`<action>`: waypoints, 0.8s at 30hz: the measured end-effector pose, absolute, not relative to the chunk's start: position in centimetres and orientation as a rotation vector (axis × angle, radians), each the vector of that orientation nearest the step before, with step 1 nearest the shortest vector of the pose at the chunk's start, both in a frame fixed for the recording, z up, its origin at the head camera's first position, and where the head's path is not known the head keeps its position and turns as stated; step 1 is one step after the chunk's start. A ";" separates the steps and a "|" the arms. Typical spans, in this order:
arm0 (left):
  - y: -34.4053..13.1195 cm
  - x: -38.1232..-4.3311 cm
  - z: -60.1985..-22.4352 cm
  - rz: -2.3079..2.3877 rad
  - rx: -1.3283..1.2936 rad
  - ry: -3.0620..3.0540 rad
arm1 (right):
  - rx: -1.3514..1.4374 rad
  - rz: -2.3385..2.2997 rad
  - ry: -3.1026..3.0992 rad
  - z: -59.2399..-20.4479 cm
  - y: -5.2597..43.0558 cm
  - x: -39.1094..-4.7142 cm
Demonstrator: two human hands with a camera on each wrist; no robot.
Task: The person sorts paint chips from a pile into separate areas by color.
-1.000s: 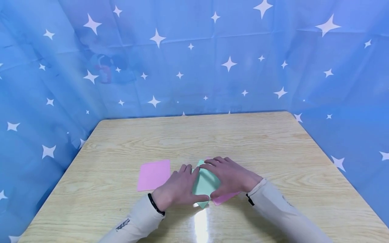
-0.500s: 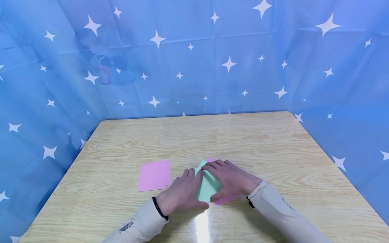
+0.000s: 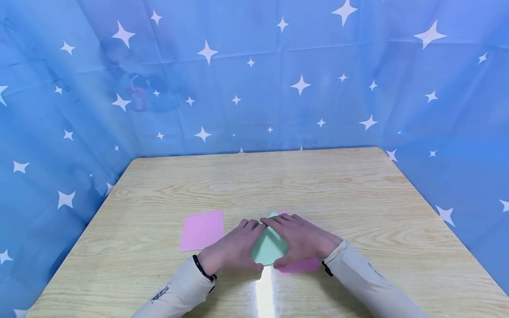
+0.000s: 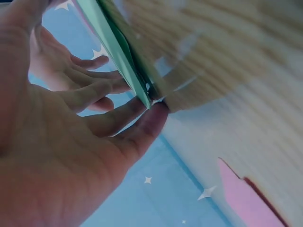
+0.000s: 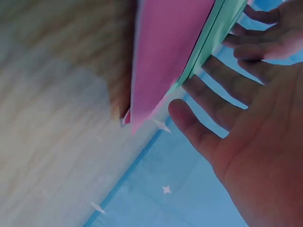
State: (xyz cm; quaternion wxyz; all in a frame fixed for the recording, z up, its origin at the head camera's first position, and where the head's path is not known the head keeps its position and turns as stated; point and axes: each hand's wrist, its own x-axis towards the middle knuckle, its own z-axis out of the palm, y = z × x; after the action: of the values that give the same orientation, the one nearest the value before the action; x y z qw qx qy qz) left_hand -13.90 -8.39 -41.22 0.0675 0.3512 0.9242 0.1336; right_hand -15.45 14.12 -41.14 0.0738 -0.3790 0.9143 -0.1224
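Observation:
A small stack of mint-green square sheets [image 3: 269, 247] lies on the table between the two hands. My left hand [image 3: 236, 249] is at its left side, and in the left wrist view its fingertips touch the edge of the green sheets [image 4: 116, 52]. My right hand [image 3: 300, 240] arches over the right side, thumb near the front edge. Pink sheets [image 3: 300, 266] show beneath the right hand, mostly hidden by it. In the right wrist view these pink sheets [image 5: 165, 52] lie against the green ones, the fingers extended at the green edge.
Another pile of pink square sheets [image 3: 202, 230] lies left of the left hand, slightly fanned. Everything rests on a wood-grain table [image 3: 254, 185]. A blue curtain with white stars [image 3: 238, 75] surrounds its back and sides.
Both hands have shifted slightly toward the front, their index fingers now meeting. The green sheets have turned a little between them. The pink sheets under the right hand have turned too.

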 end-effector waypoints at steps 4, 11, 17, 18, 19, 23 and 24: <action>-8.6 -14.0 -41.3 0.437 1.038 2.774 | -1.167 -0.374 2.765 -41.2 13.9 -15.5; -9.3 -14.1 -40.9 0.487 1.012 2.770 | -1.215 -0.339 2.793 -41.3 13.8 -15.8; -9.8 -14.2 -40.3 0.536 0.993 2.765 | -1.226 -0.329 2.809 -40.8 13.7 -16.2; -9.9 -14.2 -40.1 0.538 0.989 2.769 | -1.230 -0.328 2.810 -40.6 13.7 -16.3; -10.0 -14.3 -40.0 0.537 0.986 2.775 | -1.238 -0.326 2.814 -40.4 13.6 -16.5; -10.1 -14.8 -39.0 0.527 1.001 2.815 | -1.288 -0.323 2.830 -39.1 13.7 -17.1; -10.2 -14.9 -38.7 0.525 1.009 2.823 | -1.301 -0.327 2.834 -38.7 13.7 -17.2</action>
State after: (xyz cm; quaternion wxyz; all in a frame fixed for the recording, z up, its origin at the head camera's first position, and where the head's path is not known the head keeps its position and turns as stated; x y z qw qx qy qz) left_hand -14.90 -10.17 -38.71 0.0488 0.3312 0.9264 0.1722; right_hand -17.21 13.73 -38.71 0.0033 -0.4150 0.9038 -0.1043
